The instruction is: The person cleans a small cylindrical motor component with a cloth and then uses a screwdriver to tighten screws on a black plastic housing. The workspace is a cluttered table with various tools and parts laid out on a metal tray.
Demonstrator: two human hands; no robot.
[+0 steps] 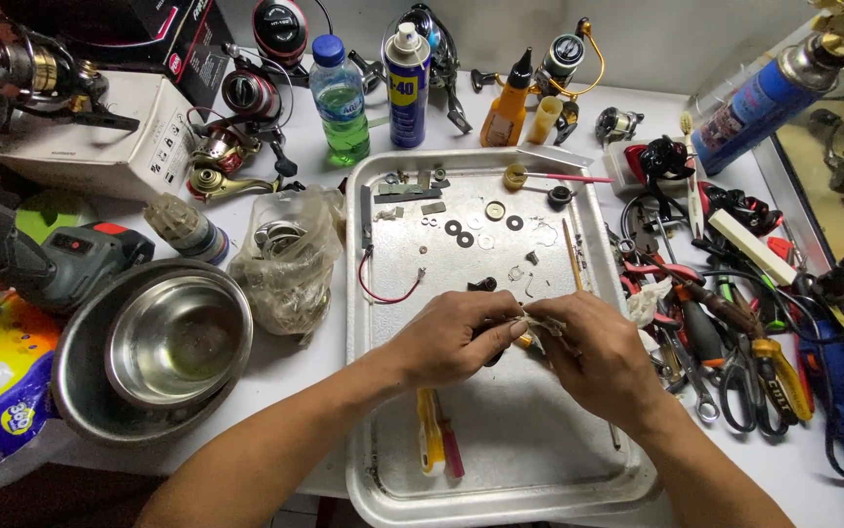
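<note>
Both hands meet over the middle of a metal tray. My left hand and my right hand pinch a small part wrapped in a scrap of white tissue; the part itself is mostly hidden by my fingers. Small washers and rings, metal bits and a red wire loop lie on the tray's far half. A yellow and pink tool rests on the tray near my left forearm.
Two nested steel bowls sit left, beside a crumpled plastic bag. Fishing reels, a water bottle, a blue spray can and an orange oil bottle line the back. Pliers, screwdrivers and scissors crowd the right.
</note>
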